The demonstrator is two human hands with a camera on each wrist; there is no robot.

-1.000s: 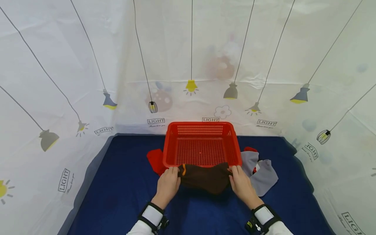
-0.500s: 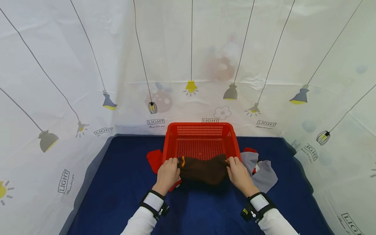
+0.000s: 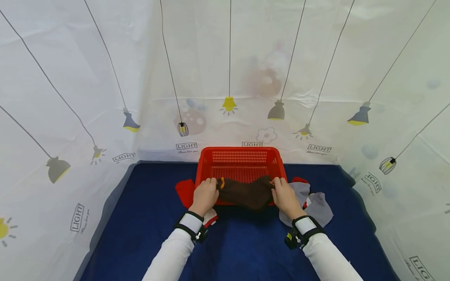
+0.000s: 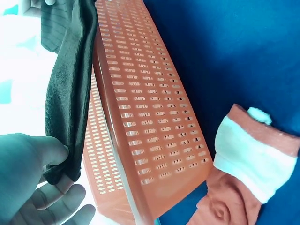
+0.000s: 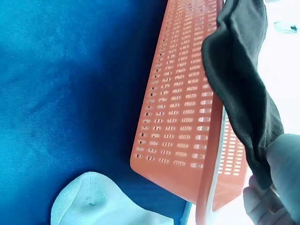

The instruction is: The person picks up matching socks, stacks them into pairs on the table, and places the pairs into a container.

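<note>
Pinching brown cloth point(image 3: 247, 194), left hand point(image 3: 204, 196), right hand point(image 3: 285, 198), above near edge point(image 4: 115, 136) of basket point(image 3: 239, 149), open red floor point(image 3: 239, 172) beyond

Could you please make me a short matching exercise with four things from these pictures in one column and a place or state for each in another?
Things:
1. Brown sock
2. Basket
3. Grey sock
4. Red-and-white sock

Places or states:
A. Lying on the blue cloth, right of the basket
B. Lying by the basket's left end
C. Held between the left hand and the right hand
D. Walls full of small holes

Right pairs: 1-C, 2-D, 3-A, 4-B
</note>
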